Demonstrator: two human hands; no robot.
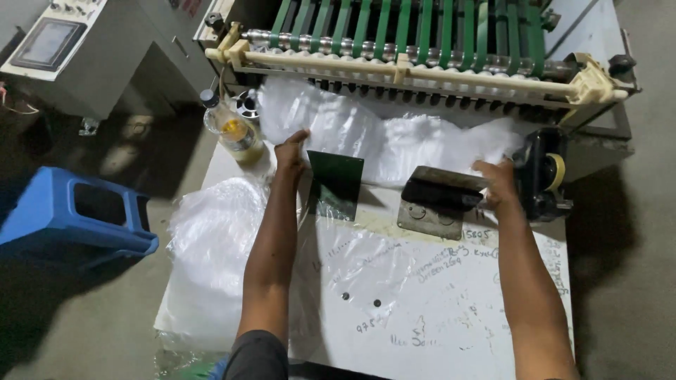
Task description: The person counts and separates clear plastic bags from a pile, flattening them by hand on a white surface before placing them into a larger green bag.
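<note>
Head view: nearest to me I see the white tabletop (422, 309), scribbled over with handwriting and carrying two small dark holes. Both of my forearms stretch away across it. On the near left, a heap of clear plastic film (211, 246) spills over the tabletop's left edge, and a blue plastic stool (77, 218) stands on the floor well apart to the left.

Further out, a dark green upright plate (336, 184) stands between my arms, just beside my left wrist, and a grey metal bracket (440, 200) lies near my right wrist.

My left hand (290, 153) reaches the near edge of the pile of white plastic bags (380, 137). Its fingers (299, 137) look loosely curled and touch the pile's left part; I cannot tell whether they actually pinch any of it. My right hand (498, 181) lies at the right end of the same pile, its fingers (486, 167) bent down onto the plastic beside the bracket; a grip there is not clear to me either. So the pile lies spread between the two hands, just beyond the fingertips.

A clear bottle with yellowish liquid (232, 130) stands left of the left hand. A black tape dispenser (546, 172) sits just right of the right hand.

Farthest away, the machine's green belts (394, 24) run over a roller above the pile, and a grey control cabinet (77, 49) stands at far left.
</note>
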